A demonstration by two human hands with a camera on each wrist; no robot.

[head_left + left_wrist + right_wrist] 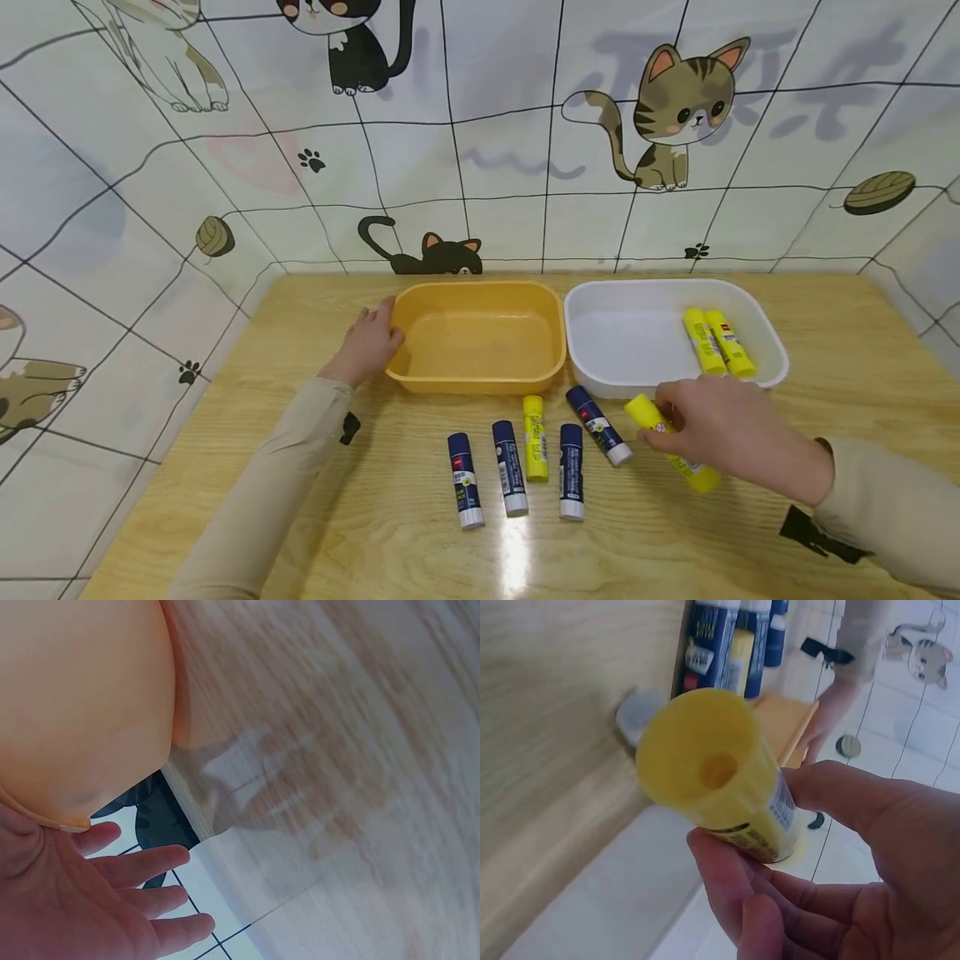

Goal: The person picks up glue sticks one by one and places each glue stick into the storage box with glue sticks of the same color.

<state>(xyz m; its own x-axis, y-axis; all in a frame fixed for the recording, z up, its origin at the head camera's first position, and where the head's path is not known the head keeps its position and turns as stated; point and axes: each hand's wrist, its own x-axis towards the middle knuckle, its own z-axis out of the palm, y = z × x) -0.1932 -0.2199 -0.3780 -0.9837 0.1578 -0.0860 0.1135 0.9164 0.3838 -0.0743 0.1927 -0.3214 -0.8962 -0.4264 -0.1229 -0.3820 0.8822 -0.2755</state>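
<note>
My right hand [720, 421] pinches a yellow glue stick [699, 473] between thumb and fingers, just in front of the white tray [615, 390]. In the right wrist view the hollow end of this glue stick [705, 750] faces the camera. Two more yellow glue sticks [705, 342] lie inside the white tray at its right. My left hand [367, 346] rests at the left rim of the orange tray [476, 387]. In the left wrist view its fingers [150, 866] extend loosely beside the tray wall, the thumb mostly hidden.
Several navy glue sticks with white ends, one of them [466, 481] at the left, lie on the wooden table [375, 533] before the trays. A yellow glue stick [535, 437] lies among them. Behind the table hangs a cat-printed cloth [510, 158].
</note>
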